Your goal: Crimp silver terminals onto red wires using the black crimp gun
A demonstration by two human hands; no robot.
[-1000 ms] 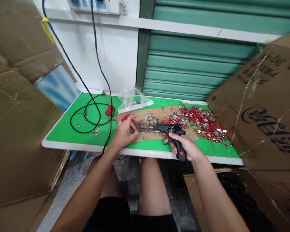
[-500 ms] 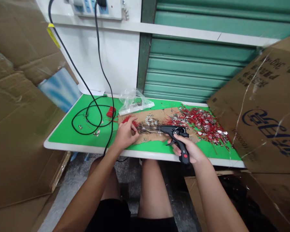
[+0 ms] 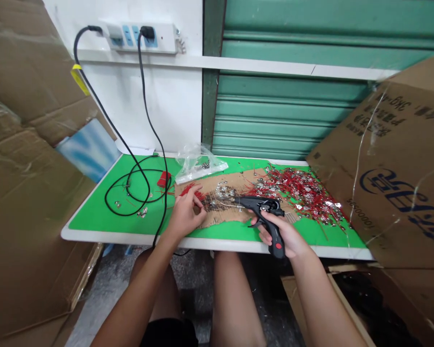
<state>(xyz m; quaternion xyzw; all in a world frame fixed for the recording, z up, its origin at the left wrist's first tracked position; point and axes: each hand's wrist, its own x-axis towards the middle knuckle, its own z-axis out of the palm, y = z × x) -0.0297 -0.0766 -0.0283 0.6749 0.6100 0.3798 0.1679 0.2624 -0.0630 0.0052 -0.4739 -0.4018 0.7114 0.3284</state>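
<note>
My right hand [image 3: 280,231] grips a black pistol-shaped soldering gun [image 3: 262,207] with a red button low on its handle. Its tip points left over small metal pieces [image 3: 224,188] on a scorched cardboard sheet [image 3: 235,180]. My left hand [image 3: 186,212] is closed in a pinch at the cardboard's left end, just left of the tip; whatever its fingertips hold is too small to make out. Right behind those fingers lies a bunch of red wires [image 3: 192,189]. A large heap of metal tabs with red wires [image 3: 300,190] lies right of the gun.
A clear plastic bag [image 3: 200,164] with metal pieces lies behind the cardboard. On the green tabletop [image 3: 90,212], a black cable [image 3: 106,202] loops beside a red object [image 3: 163,179]. A power strip [image 3: 141,37] is on the wall. Large cardboard boxes [image 3: 394,168] flank the table.
The view has tilted up, so the table sits lower and more of the power strip shows. Both hands keep nearly the same places over the cardboard, the soldering gun still in my right hand.
</note>
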